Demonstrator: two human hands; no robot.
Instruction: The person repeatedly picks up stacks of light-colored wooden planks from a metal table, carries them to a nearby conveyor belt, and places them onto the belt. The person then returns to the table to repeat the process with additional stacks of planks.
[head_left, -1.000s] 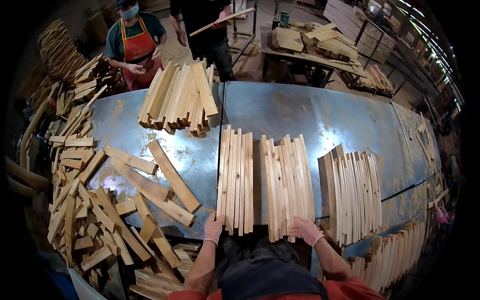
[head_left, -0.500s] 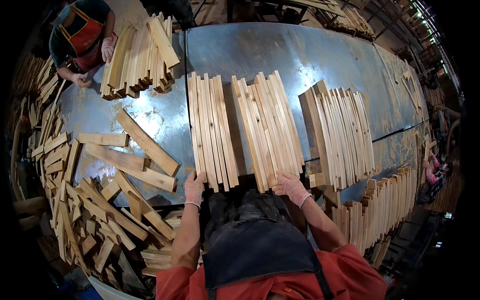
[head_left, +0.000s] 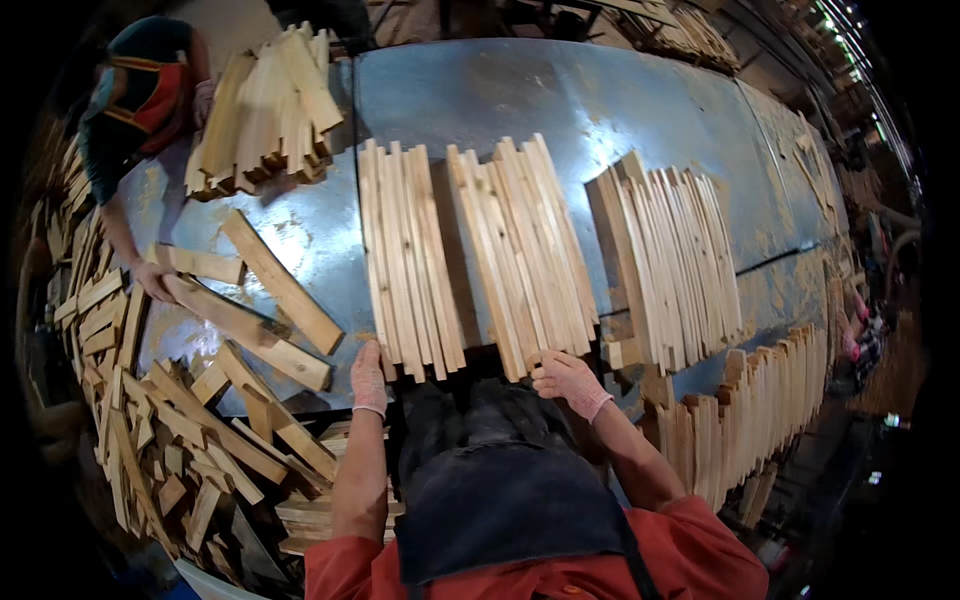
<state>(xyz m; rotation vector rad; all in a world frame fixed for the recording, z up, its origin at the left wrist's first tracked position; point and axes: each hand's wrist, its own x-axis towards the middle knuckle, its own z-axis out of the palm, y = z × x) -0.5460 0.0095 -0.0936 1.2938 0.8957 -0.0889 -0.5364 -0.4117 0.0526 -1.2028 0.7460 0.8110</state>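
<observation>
Two stacks of pale wooden strips lie side by side at the metal table's near edge, their ends toward me. My left hand, in a pale glove, rests by the near left corner of the left stack, its fingers stretched out along the outermost strip. At the near end of the middle stack, my gloved right hand has its fingers bent and closed at the end of a wooden strip. The exact grip of its fingertips is partly hidden.
More strips lie in a stack on the right, with an upright row below. At the far left, a co-worker leans over loose boards beside a stack. A heap of offcuts fills the near left.
My left hand's fingers have straightened beside the left stack, and my right hand's fingers have bent inward. The co-worker has leaned forward and put a hand on a loose board.
</observation>
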